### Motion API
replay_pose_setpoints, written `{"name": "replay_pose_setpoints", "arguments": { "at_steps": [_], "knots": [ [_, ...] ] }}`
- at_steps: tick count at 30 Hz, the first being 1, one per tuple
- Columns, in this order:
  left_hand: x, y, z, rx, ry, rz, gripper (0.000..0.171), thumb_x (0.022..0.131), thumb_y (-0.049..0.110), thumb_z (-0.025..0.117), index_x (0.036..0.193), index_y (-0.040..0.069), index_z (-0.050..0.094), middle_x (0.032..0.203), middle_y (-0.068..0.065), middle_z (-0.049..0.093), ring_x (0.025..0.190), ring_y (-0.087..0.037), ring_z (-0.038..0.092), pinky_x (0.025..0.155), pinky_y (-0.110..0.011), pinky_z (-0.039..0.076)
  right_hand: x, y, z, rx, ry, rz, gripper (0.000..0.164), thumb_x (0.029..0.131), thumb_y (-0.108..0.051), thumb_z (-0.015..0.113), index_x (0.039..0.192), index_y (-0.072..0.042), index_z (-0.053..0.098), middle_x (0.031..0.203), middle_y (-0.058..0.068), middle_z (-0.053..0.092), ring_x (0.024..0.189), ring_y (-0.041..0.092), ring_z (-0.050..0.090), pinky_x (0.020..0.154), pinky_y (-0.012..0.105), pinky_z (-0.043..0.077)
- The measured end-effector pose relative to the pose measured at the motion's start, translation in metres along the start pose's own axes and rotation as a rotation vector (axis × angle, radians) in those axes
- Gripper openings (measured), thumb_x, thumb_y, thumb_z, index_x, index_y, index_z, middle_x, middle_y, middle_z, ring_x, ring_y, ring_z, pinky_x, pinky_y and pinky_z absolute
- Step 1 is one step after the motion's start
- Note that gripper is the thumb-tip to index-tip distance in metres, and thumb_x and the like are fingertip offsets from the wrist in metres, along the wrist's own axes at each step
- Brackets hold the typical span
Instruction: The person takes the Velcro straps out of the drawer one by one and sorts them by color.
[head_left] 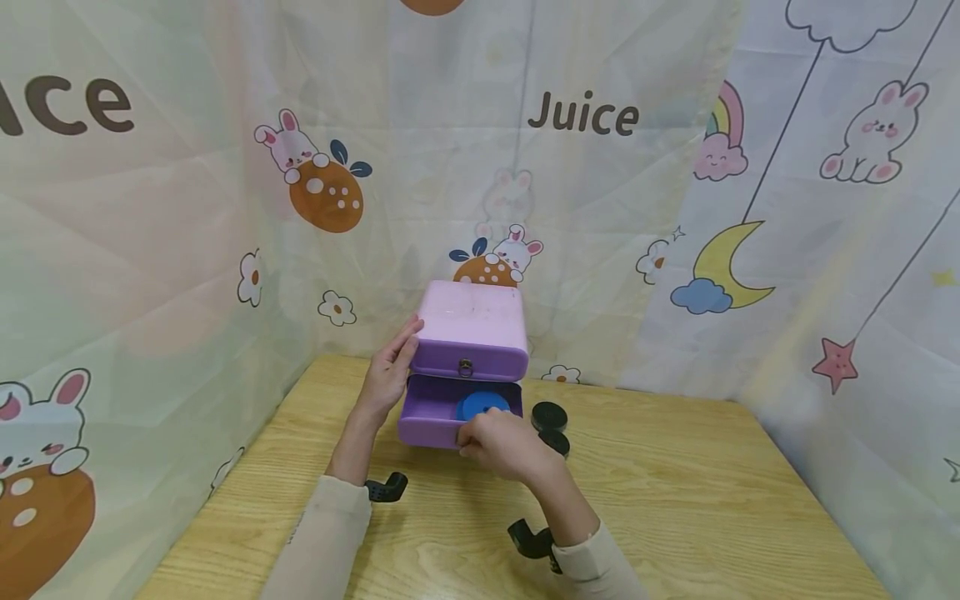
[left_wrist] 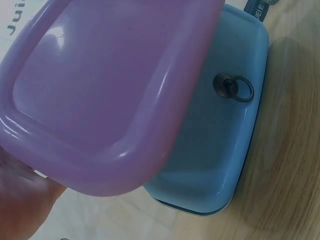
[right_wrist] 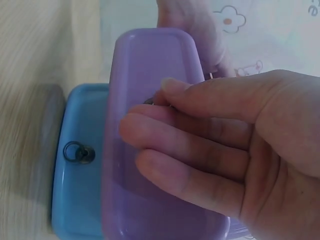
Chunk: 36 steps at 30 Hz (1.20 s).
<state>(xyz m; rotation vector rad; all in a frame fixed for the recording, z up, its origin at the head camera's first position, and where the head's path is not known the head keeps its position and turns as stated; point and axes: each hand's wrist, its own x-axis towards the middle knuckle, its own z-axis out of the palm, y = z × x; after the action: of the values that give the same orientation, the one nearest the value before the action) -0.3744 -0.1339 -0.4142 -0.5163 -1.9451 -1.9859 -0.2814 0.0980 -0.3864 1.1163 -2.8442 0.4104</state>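
A small drawer cabinet [head_left: 472, 312] with a pink top stands on the table. Its upper purple drawer [head_left: 438, 357] is closed, while the purple drawer below [head_left: 427, 429] is pulled out with a round blue object [head_left: 483, 405] inside. Under that, a blue drawer [left_wrist: 220, 130] with a ring pull [left_wrist: 242, 89] shows in the wrist views. My left hand [head_left: 386, 375] rests against the cabinet's left side, fingers extended. With thumb and index finger, my right hand [head_left: 506, 442] pinches the pull [right_wrist: 149, 101] of the pulled-out drawer; the fingers hide most of the pull.
Two round black objects [head_left: 549, 416] lie on the wooden table [head_left: 675, 483] just right of the cabinet. Patterned cloth [head_left: 600, 208] hangs behind and at both sides. Black wrist mounts [head_left: 387, 487] stick out from both wrists.
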Motion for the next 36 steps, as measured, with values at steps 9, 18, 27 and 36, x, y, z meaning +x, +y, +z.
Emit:
{"name": "replay_pose_setpoints", "arguments": {
  "at_steps": [9,18,27,36],
  "knots": [
    [0.000,-0.001,-0.001,0.019,-0.001,-0.006,0.049,0.109,0.041,0.053,0.153,0.019,0.054,0.169,0.009,0.035,0.158,-0.013,0.027,0.130,-0.039,0.025,-0.002,-0.006,-0.003,0.043,-0.095,-0.060,0.012,0.095,-0.011,0.075,0.084,-0.016,0.077,0.070,-0.011,0.065,0.057,-0.001,0.050,0.056,0.015,0.047],
    [0.001,-0.001,-0.001,0.013,0.008,-0.003,0.048,0.109,0.038,0.054,0.152,0.018,0.055,0.168,0.008,0.036,0.158,-0.013,0.027,0.130,-0.038,0.024,-0.004,-0.007,-0.006,0.103,-0.154,-0.094,0.010,0.095,-0.014,0.075,0.086,-0.015,0.078,0.065,-0.012,0.063,0.054,-0.005,0.051,0.054,0.013,0.047],
    [0.000,-0.002,0.000,0.013,0.010,-0.012,0.050,0.108,0.042,0.055,0.152,0.019,0.055,0.168,0.009,0.036,0.158,-0.013,0.027,0.130,-0.038,0.024,-0.015,0.017,-0.026,0.394,0.070,-0.125,0.017,0.101,-0.021,0.070,0.114,-0.013,0.078,0.094,-0.001,0.078,0.078,0.006,0.070,0.069,0.022,0.057],
    [0.001,-0.001,0.000,0.013,0.007,-0.020,0.046,0.110,0.034,0.052,0.153,0.017,0.053,0.169,0.007,0.034,0.159,-0.014,0.026,0.130,-0.038,0.023,-0.017,0.041,-0.028,0.411,0.310,-0.048,0.028,0.103,-0.031,0.068,0.127,-0.018,0.074,0.127,-0.002,0.073,0.119,0.015,0.068,0.099,0.042,0.059]
  ]
}}
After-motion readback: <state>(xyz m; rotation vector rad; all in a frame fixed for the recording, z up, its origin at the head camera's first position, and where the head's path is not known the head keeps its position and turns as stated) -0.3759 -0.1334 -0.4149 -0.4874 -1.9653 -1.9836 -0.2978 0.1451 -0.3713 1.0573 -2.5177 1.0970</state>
